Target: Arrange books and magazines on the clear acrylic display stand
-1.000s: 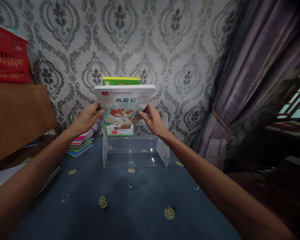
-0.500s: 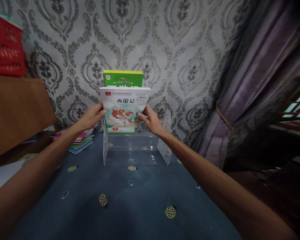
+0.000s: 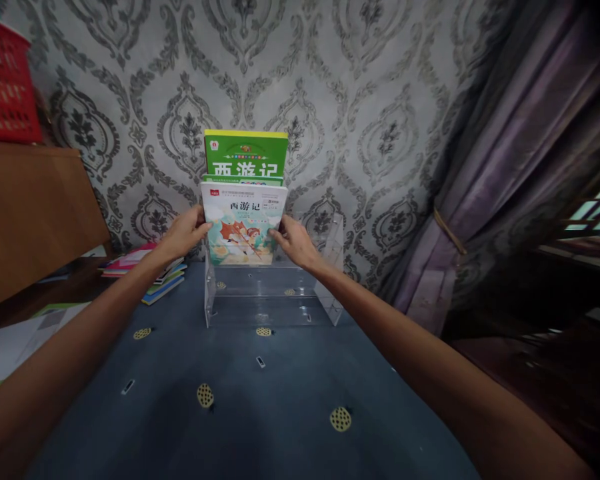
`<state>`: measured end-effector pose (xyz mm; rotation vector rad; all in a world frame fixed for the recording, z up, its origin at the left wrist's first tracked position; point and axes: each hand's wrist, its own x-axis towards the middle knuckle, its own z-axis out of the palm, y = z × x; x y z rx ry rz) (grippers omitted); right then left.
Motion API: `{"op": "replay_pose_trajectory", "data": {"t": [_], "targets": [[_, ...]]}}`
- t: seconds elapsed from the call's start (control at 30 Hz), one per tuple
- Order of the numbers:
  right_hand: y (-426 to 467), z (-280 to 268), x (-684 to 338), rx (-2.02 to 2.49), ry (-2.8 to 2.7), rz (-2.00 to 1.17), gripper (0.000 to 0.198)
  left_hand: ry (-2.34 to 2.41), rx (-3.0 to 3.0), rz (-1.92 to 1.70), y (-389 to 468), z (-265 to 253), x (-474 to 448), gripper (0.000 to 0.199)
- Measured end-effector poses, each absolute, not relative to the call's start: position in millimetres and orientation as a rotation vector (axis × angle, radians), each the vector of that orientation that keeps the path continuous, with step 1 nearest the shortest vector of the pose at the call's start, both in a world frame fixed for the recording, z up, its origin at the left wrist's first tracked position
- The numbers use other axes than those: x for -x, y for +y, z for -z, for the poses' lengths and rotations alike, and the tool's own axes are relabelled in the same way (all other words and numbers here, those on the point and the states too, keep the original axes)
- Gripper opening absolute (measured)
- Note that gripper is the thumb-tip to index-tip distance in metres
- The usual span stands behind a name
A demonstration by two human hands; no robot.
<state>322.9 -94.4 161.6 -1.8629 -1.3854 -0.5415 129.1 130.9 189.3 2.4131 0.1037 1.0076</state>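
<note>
A white book (image 3: 244, 223) with a red-and-teal picture on its cover stands upright in the left part of a clear acrylic rack (image 3: 273, 281). My left hand (image 3: 184, 232) is closed on the book's left edge, thumb at the front. At the right edge my right hand (image 3: 296, 241) grips it in the same way. Behind rise a green book (image 3: 247, 150) with a yellow top edge and, between the two, a strip of another green cover. The rack's lower front steps show bare clear plastic.
To the left lies a stack of books (image 3: 163, 283), partly behind my left forearm. A wooden cabinet (image 3: 35, 213) carries a red plastic basket (image 3: 7, 87). White papers (image 3: 35, 340) lie at the left edge. A tied purple curtain (image 3: 480, 180) hangs on the right.
The white book has dropped lower and back against the green books, and now stands more upright. Both hands moved with it, the right one slightly leftward. More of the green cover shows.
</note>
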Motion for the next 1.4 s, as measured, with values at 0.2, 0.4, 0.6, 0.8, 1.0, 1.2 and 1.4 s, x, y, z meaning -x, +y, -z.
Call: {"op": "replay_pose_trajectory", "data": {"t": [0.2, 0.4, 0.6, 0.8, 1.0, 1.2, 1.4], "targets": [[-92, -161, -313, 1.891, -1.22, 0.541, 0.036, 0.326, -2.497, -1.032, 126, -192, -125, 0.046], [-93, -161, -313, 1.909, -1.305, 0.472, 0.031, 0.228, -2.522, -0.875, 130, -186, -122, 0.034], [-95, -162, -307, 1.892, -1.294, 0.407, 0.033, 0.181, -2.555, -0.896, 127, -184, -118, 0.03], [-93, -157, -306, 1.924, -1.262, 0.388, 0.036, 0.209, -2.627, -0.867, 123, -188, -116, 0.029], [-87, -157, -314, 1.926, -1.263, 0.345, 0.039, 0.216, -2.614, -0.844, 132, -189, -124, 0.029], [-80, -167, -322, 1.95, -1.249, 0.299, 0.034, 0.252, -2.634, -0.935, 135, -198, -135, 0.019], [-79, -170, -317, 1.952, -1.218, 0.309, 0.034, 0.351, -2.574, -1.078, 125, -206, -133, 0.033]]}}
